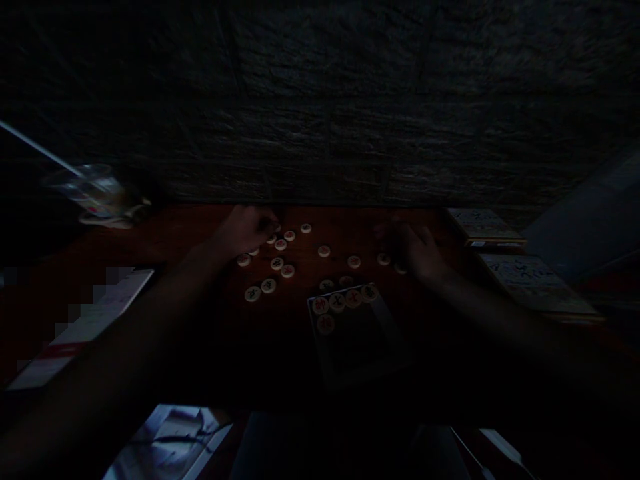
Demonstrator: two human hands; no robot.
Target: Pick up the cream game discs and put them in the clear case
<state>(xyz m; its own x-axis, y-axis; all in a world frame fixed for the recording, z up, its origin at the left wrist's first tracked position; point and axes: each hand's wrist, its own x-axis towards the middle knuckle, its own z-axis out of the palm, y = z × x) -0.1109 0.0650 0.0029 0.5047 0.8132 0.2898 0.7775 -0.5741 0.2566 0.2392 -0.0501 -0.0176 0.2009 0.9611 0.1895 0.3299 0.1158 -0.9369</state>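
Round pale pieces with red or dark characters, such as one near the middle [324,251], lie scattered on the reddish-brown table [200,230]. A shallow clear box [395,327] near the front holds several pieces, four along its back edge and one piece [325,325] below them at the left. My left hand [250,228] is at the back left over some pieces, its fingers curled and partly lost in shadow. Over on the right, my right hand [413,247] reaches above a piece [383,259]; its fingers are dark and blurred.
A clear cup [103,190] with a straw stands back left. Two flat boxes [485,225] [543,283] lie at the right. Papers [95,327] rest at the left. A stone wall [325,120] rises behind the table.
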